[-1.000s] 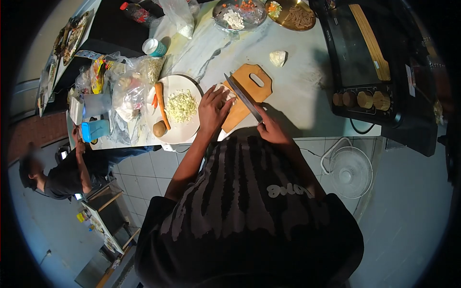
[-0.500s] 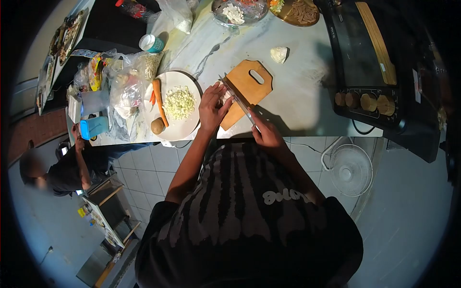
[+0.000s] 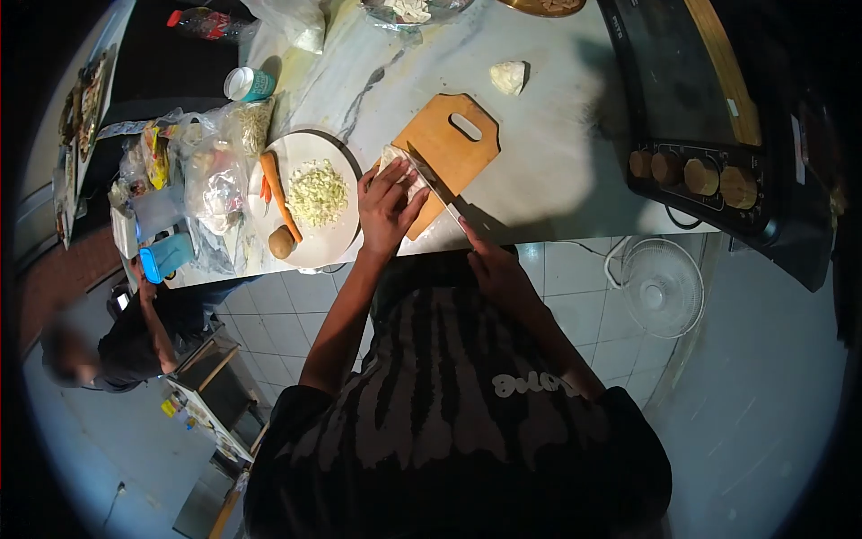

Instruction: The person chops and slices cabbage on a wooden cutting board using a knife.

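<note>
My left hand (image 3: 388,205) presses, fingers closed over it, on a pale whitish piece of food (image 3: 392,156) on the wooden cutting board (image 3: 469,162). Its exact kind is partly hidden by my fingers. My right hand (image 3: 490,260) grips a knife (image 3: 424,168) whose blade lies along the right side of the pale piece. The handle is mostly covered by my hand. Left of the board, a white plate (image 3: 337,241) holds finely chopped pale-green vegetable (image 3: 316,193), a carrot (image 3: 273,180), small orange-red pieces and a round brown potato (image 3: 282,242).
A whitish chunk (image 3: 508,78) lies beyond the board. Plastic bags (image 3: 215,184), a lidded tub (image 3: 249,84) and a blue container (image 3: 167,256) stand left. A black oven (image 3: 691,171) is on the right. Another person (image 3: 135,350) is at the lower left.
The view has shifted slightly. The knife and my right hand have drawn back toward my body relative to the board. My left hand stays on the pale piece, more of which shows.
</note>
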A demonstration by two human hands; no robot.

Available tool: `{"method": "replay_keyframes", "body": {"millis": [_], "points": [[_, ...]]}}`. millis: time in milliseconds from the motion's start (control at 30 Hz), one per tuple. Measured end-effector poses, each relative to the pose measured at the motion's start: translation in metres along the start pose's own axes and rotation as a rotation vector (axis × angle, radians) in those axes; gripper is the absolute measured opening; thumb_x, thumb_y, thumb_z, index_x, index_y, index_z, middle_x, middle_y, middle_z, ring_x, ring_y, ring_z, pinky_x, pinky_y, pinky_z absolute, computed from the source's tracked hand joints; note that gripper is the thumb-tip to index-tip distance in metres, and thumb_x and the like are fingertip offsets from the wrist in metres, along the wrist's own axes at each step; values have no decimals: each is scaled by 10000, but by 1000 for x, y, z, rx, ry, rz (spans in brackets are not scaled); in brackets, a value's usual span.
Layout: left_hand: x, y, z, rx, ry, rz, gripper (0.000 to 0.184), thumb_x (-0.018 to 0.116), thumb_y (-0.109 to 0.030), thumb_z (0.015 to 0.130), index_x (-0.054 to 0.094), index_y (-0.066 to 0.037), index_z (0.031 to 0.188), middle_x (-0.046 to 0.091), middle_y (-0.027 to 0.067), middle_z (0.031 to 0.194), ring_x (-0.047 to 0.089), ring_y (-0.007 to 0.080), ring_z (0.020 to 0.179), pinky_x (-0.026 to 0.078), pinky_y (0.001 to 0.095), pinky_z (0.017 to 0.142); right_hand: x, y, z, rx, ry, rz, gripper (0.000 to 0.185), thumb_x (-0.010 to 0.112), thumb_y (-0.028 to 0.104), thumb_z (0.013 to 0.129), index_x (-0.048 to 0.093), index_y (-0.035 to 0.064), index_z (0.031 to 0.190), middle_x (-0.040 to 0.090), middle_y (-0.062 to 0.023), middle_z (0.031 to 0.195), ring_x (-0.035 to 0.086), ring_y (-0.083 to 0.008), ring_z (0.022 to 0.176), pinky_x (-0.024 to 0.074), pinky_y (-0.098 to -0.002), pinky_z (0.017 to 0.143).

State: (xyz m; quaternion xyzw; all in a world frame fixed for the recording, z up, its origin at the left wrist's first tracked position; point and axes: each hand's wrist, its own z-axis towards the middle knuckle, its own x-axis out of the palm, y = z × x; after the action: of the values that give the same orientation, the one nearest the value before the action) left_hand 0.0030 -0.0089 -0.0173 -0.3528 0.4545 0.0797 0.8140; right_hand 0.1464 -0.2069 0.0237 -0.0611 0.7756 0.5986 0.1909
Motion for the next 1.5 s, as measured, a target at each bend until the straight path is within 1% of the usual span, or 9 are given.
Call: {"method": "replay_keyframes", "body": {"millis": [167, 233, 533, 833, 1100, 1167, 1300, 1400, 1500], "points": [[0, 1, 3, 5, -25, -75, 289, 846, -167, 781, 747, -30, 1016, 712, 98, 1192, 584, 280, 1279, 397, 418, 1031, 7, 2, -5, -22, -72, 88, 519, 430, 119, 1035, 365, 171, 1547, 589, -275, 1287, 578, -461, 1166, 491, -481, 959], [1, 0, 4, -4, -24, -92, 285, 850, -166, 777, 746, -31, 1006, 714, 102, 1186, 584, 280, 1279, 396, 415, 1032, 6, 4, -9, 119, 27, 154, 505, 403, 127, 1051, 361, 181, 1551, 630, -272, 1185, 610, -470, 1064, 494, -494, 865], [1, 6, 3, -14, 4, -118, 306, 841, -195, 792, 755, -52, 1048, 715, 99, 1185, 581, 283, 1281, 385, 411, 1047, 11, 21, -13, 230, 14, 137, 548, 358, 127, 1056, 275, 212, 1591, 660, -273, 913, 654, -458, 794, 476, -524, 699], [3, 6, 2, -42, -11, -156, 282, 825, -205, 798, 756, -52, 1025, 720, 103, 1162, 580, 301, 1282, 394, 463, 1065, -8, 29, -2, 371, 194, -73, 641, 419, 117, 1019, 212, 290, 1601, 597, -271, 706, 639, -439, 664, 492, -529, 613], [2, 8, 2, -29, -31, -180, 290, 831, -193, 791, 759, -48, 1031, 721, 110, 1167, 590, 305, 1274, 413, 472, 1059, 0, 32, 16, 323, 141, -164, 681, 456, 42, 965, 266, 266, 1579, 594, -258, 697, 630, -454, 672, 493, -540, 625], [5, 12, 4, -24, -51, -187, 287, 831, -191, 790, 761, -51, 1030, 722, 106, 1167, 591, 298, 1274, 414, 469, 1059, 4, 23, 28, 158, 62, -114, 661, 438, 55, 981, 261, 258, 1585, 605, -266, 746, 625, -461, 703, 493, -531, 653], [6, 10, -5, -49, -54, -199, 305, 846, -182, 771, 767, -60, 1040, 723, 100, 1169, 600, 296, 1265, 420, 461, 1067, 3, 31, 54, 182, 129, -165, 554, 411, 131, 1038, 299, 203, 1576, 584, -273, 741, 588, -413, 608, 457, -481, 612], [5, 10, 2, -68, -56, -209, 300, 849, -169, 760, 772, -65, 1031, 728, 99, 1156, 607, 295, 1257, 423, 461, 1071, 2, 33, 30, 268, 71, -88, 634, 453, 64, 978, 312, 240, 1570, 612, -300, 866, 630, -467, 785, 486, -520, 683], [5, 8, -3, -74, -57, -214, 300, 850, -164, 751, 770, -59, 1020, 728, 100, 1154, 607, 295, 1258, 427, 461, 1068, 13, 29, 42, 19, -33, -206, 575, 444, 105, 1010, 333, 200, 1566, 640, -296, 850, 624, -429, 681, 474, -511, 642]]}}
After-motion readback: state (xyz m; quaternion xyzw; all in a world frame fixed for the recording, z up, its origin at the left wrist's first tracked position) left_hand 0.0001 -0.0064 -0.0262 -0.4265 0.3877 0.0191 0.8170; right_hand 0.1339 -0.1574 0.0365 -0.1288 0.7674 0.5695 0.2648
